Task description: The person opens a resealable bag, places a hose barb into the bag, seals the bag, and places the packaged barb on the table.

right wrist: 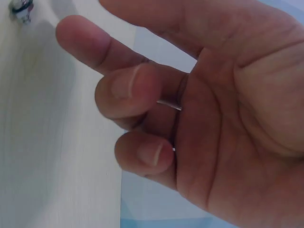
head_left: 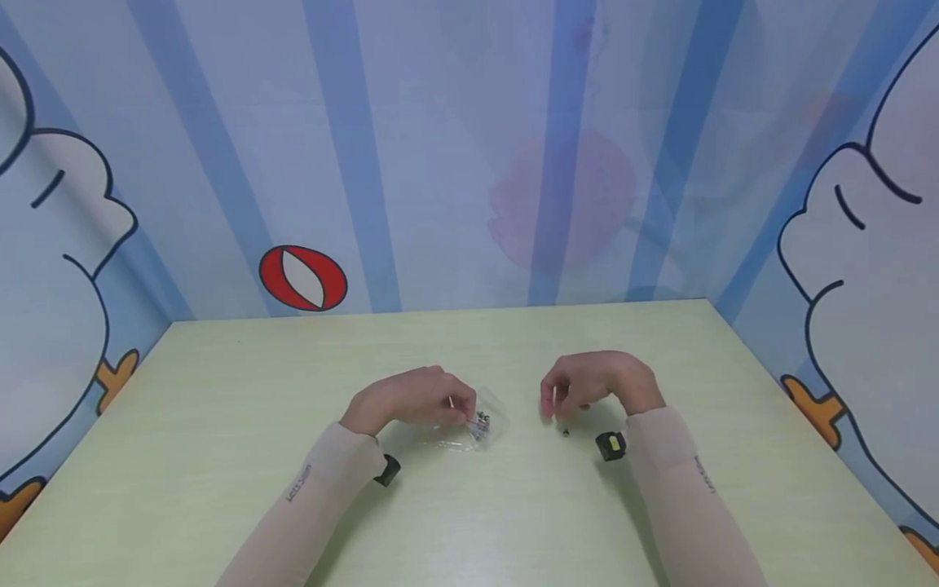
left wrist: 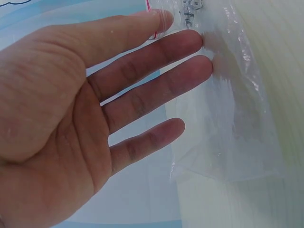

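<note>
My left hand [head_left: 421,397] pinches a clear plastic zip bag [head_left: 499,409] by its edge, between thumb and index finger. A red line runs along the bag's edge in the left wrist view, and the bag [left wrist: 237,128] hangs past the other fingertips. Small shiny metal pieces [head_left: 480,424] are gathered in it; their exact kind is too small to tell. To the right, my right hand [head_left: 594,381] hovers low over the table with loosely bent fingers and nothing visible in them. A single small metal piece [head_left: 566,433] lies on the table just below its fingertips.
The pale wooden table [head_left: 220,424] ends at a blue striped backdrop [head_left: 455,163] with cartoon prints on both sides. A dark wrist camera [head_left: 611,445] sits under the right wrist, and another [head_left: 387,470] under the left.
</note>
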Available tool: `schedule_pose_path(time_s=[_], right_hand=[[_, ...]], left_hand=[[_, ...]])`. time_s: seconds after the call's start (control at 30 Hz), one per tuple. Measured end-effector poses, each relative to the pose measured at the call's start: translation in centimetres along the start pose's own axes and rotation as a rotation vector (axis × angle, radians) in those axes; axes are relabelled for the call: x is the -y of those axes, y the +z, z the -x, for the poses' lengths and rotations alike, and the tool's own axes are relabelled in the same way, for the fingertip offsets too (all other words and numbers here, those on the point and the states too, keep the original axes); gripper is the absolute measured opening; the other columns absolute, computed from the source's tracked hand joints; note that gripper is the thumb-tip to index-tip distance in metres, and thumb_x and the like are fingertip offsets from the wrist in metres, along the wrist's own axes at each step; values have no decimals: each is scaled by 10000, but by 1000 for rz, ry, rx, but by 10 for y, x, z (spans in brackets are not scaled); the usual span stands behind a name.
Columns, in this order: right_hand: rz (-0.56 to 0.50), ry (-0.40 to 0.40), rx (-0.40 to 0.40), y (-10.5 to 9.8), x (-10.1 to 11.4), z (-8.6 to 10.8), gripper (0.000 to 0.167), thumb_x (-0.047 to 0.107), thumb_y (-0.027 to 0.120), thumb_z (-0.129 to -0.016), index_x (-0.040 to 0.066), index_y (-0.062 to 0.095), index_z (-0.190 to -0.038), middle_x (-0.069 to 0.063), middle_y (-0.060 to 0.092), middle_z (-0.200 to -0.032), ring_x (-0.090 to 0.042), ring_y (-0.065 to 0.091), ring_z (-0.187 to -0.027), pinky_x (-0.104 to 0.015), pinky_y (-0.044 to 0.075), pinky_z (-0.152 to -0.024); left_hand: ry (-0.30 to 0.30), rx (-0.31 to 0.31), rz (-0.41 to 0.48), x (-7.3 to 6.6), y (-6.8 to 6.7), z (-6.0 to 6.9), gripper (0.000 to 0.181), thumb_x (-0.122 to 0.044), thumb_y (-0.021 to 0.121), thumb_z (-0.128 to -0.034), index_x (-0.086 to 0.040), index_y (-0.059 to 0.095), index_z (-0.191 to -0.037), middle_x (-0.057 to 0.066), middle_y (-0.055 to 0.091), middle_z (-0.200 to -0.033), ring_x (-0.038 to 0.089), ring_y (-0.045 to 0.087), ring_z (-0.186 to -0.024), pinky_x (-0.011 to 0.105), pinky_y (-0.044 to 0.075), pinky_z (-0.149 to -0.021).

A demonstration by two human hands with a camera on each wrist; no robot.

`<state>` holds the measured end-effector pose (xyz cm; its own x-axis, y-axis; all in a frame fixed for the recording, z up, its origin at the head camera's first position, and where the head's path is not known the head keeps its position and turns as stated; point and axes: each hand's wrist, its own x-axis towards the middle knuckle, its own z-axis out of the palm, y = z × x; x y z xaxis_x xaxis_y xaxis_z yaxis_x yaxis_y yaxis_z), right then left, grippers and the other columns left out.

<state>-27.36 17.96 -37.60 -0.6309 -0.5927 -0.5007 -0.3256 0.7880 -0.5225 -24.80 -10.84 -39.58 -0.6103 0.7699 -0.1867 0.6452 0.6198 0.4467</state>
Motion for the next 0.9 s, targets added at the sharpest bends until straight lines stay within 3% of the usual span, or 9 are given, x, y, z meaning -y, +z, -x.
schedule_pose_path(time_s=[0.27,0.57,0.9], right_hand=[[-19,63,35,3,-3,1,179,-7,705,-867,145,724,-960,-19,651,-812,-156,426,-589,-327,419,-644],[13,165,3,12,3,-4,183,-18,771,-775,134,711,-858,29,462,-629,-141,381,-565,-328,382,-625],[108,148,-21,22,20,-14,194,-62,731,-761,128,694,-771,19,519,-695,-140,402,-578,-327,384,-623]], left_hand=[[8,2,3,1,0,-1,81,-123,639,-988,-178,689,-957,-121,662,-946,60,606,-906,264,482,-812],[-11,2,2,0,0,0,80,-131,642,-987,-187,690,-958,-129,663,-947,60,605,-906,268,482,-808],[-27,1,3,0,0,0,77,-139,650,-984,-194,692,-950,-134,653,-927,68,594,-874,274,481,-799]])
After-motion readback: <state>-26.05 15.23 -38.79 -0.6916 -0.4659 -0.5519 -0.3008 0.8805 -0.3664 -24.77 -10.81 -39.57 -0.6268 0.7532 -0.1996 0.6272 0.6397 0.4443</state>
